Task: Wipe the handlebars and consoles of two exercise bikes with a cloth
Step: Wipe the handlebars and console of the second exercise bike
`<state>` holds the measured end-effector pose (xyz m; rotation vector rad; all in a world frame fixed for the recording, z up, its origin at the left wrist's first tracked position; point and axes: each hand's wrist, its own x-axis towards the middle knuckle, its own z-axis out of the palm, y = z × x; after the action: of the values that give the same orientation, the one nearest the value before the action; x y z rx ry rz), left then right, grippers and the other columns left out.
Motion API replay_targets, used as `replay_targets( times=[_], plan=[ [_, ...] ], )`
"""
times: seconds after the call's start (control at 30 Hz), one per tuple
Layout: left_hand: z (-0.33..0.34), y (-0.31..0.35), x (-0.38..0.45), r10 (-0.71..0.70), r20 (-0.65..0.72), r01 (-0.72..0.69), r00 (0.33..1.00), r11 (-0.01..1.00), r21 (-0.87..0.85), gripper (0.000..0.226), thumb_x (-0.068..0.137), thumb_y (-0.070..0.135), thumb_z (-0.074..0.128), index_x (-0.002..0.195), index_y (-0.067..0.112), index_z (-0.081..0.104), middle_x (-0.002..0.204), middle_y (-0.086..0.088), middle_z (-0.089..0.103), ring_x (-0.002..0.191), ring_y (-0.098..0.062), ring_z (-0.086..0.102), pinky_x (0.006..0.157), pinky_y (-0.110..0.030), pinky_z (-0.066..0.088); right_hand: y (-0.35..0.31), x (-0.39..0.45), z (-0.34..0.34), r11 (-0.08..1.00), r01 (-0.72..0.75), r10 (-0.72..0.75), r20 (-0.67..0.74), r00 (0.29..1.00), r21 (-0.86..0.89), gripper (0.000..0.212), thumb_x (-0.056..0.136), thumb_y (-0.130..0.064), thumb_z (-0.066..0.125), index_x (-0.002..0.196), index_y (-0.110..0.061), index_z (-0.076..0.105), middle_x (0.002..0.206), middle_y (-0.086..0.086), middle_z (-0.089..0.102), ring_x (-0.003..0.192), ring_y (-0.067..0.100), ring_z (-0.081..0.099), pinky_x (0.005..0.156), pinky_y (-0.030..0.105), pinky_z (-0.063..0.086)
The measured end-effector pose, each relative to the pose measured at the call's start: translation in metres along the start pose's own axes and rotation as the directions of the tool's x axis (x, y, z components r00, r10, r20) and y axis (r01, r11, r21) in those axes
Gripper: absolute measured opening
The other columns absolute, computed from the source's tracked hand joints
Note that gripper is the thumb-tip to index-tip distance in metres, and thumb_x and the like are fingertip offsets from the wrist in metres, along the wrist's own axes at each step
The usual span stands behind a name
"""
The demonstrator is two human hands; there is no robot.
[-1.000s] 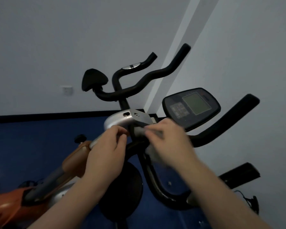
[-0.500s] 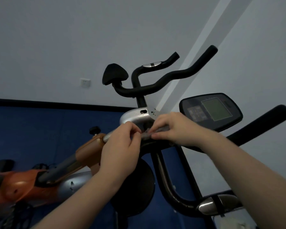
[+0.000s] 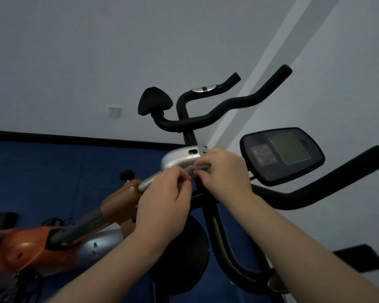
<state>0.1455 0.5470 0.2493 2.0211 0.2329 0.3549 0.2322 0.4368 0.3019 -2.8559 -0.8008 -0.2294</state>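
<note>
A small grey cloth [image 3: 198, 169] is bunched between my two hands in the middle of the view. My left hand [image 3: 165, 199] pinches its left end and my right hand [image 3: 224, 172] grips its right end. Both hands hover just in front of the near bike's black handlebar stem. That bike's black console [image 3: 281, 156] with a grey screen sits to the right, and its thick handlebar [image 3: 328, 184] runs off to the right. Behind stands the orange and silver bike [image 3: 118, 197] with curved black handlebars [image 3: 223, 108]. Most of the cloth is hidden by my fingers.
White walls meet in a corner behind the bikes, with a socket [image 3: 113, 111] on the left wall. The floor is dark blue [image 3: 42, 171]. A round black disc [image 3: 184, 256] of the near bike sits under my wrists. A black pad [image 3: 361, 259] juts out at lower right.
The view has tilted up and shifted, so both bikes sit lower and further right in frame. My hands stay together on the cloth, and a little more of it shows between them now.
</note>
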Motion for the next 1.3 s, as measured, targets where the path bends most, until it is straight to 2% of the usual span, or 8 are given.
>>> replay_targets(
  times=[0.13, 0.27, 0.43, 0.57, 0.7, 0.87, 0.97, 1.3],
  plan=[
    [-0.001, 0.000, 0.001, -0.016, 0.030, 0.017, 0.999, 0.999, -0.045, 0.008, 0.091, 0.035, 0.047, 0.086, 0.037, 0.054, 0.071, 0.012, 0.059, 0.068, 0.001, 0.056, 0.053, -0.024, 0.037, 0.019, 0.004, -0.023, 0.978, -0.137, 0.103, 0.210, 0.972, 0.159, 0.013, 0.073, -0.038, 0.076, 0.085, -0.035, 0.076, 0.087, -0.009, 0.072, 0.086, 0.011, 0.064, 0.074, 0.026, 0.049],
    [-0.002, -0.003, 0.001, 0.005, 0.066, 0.001, 0.998, 0.996, -0.091, 0.009, 0.089, 0.035, 0.047, 0.086, 0.040, 0.053, 0.075, 0.012, 0.060, 0.071, 0.000, 0.056, 0.057, -0.029, 0.046, -0.008, -0.007, 0.005, 0.990, -0.140, 0.140, -0.024, 0.990, -0.027, 0.015, 0.083, -0.037, 0.065, 0.095, -0.033, 0.072, 0.098, -0.004, 0.063, 0.090, 0.022, 0.061, 0.071, 0.028, 0.042],
    [-0.003, -0.008, 0.004, 0.039, 0.129, -0.018, 0.991, 0.987, -0.159, 0.011, 0.089, 0.030, 0.052, 0.085, 0.039, 0.055, 0.082, 0.015, 0.061, 0.078, 0.000, 0.057, 0.065, -0.028, 0.047, 0.008, 0.004, -0.022, 0.976, -0.214, 0.202, 0.217, 0.955, 0.032, 0.011, 0.074, -0.041, 0.073, 0.085, -0.042, 0.074, 0.090, -0.011, 0.070, 0.090, 0.013, 0.062, 0.077, 0.030, 0.050],
    [-0.003, -0.012, 0.003, 0.076, 0.166, -0.041, 0.983, 0.978, -0.206, 0.009, 0.087, 0.037, 0.048, 0.085, 0.043, 0.054, 0.083, 0.018, 0.056, 0.080, 0.001, 0.055, 0.060, -0.018, 0.037, -0.011, -0.001, -0.003, 0.962, -0.263, 0.264, 0.001, 0.965, 0.070, 0.013, 0.079, -0.035, 0.070, 0.092, -0.033, 0.073, 0.098, -0.006, 0.065, 0.092, 0.017, 0.061, 0.082, 0.035, 0.050],
    [-0.003, -0.011, 0.005, 0.111, 0.163, -0.072, 0.980, 0.971, -0.229, 0.010, 0.088, 0.034, 0.049, 0.083, 0.038, 0.056, 0.081, 0.013, 0.059, 0.076, -0.001, 0.057, 0.062, -0.025, 0.043, -0.004, -0.022, -0.025, 0.960, -0.180, 0.151, 0.140, 0.978, 0.216, 0.012, 0.075, -0.033, 0.076, 0.087, -0.034, 0.076, 0.091, -0.012, 0.067, 0.087, 0.008, 0.061, 0.081, 0.037, 0.051],
    [-0.003, -0.009, 0.003, 0.111, 0.093, -0.085, 0.989, 0.966, -0.245, 0.010, 0.087, 0.033, 0.048, 0.082, 0.036, 0.056, 0.081, 0.011, 0.060, 0.079, 0.000, 0.056, 0.065, -0.025, 0.044, -0.012, -0.074, -0.026, 0.949, -0.171, 0.246, -0.285, 0.926, 0.263, 0.014, 0.079, -0.028, 0.072, 0.093, -0.028, 0.075, 0.095, -0.016, 0.062, 0.087, 0.002, 0.058, 0.074, 0.026, 0.052],
    [0.000, -0.009, 0.002, 0.079, 0.066, -0.063, 0.995, 0.974, -0.217, 0.011, 0.087, 0.033, 0.047, 0.081, 0.036, 0.056, 0.079, 0.011, 0.061, 0.079, 0.003, 0.056, 0.063, -0.023, 0.040, -0.027, -0.103, 0.004, 0.943, -0.208, 0.284, -0.303, 0.910, 0.259, 0.020, 0.082, -0.019, 0.070, 0.102, -0.020, 0.074, 0.111, -0.006, 0.061, 0.106, 0.010, 0.054, 0.085, 0.024, 0.050],
    [-0.002, -0.004, 0.000, 0.030, -0.013, -0.031, 0.999, 0.996, -0.089, 0.016, 0.092, 0.029, 0.047, 0.081, 0.031, 0.058, 0.081, 0.009, 0.061, 0.077, -0.004, 0.057, 0.063, -0.030, 0.045, -0.005, -0.163, -0.028, 0.965, -0.201, 0.175, 0.159, 0.972, 0.169, 0.017, 0.087, -0.036, 0.062, 0.100, -0.043, 0.070, 0.107, -0.025, 0.052, 0.097, -0.001, 0.052, 0.082, 0.023, 0.045]
  ],
)
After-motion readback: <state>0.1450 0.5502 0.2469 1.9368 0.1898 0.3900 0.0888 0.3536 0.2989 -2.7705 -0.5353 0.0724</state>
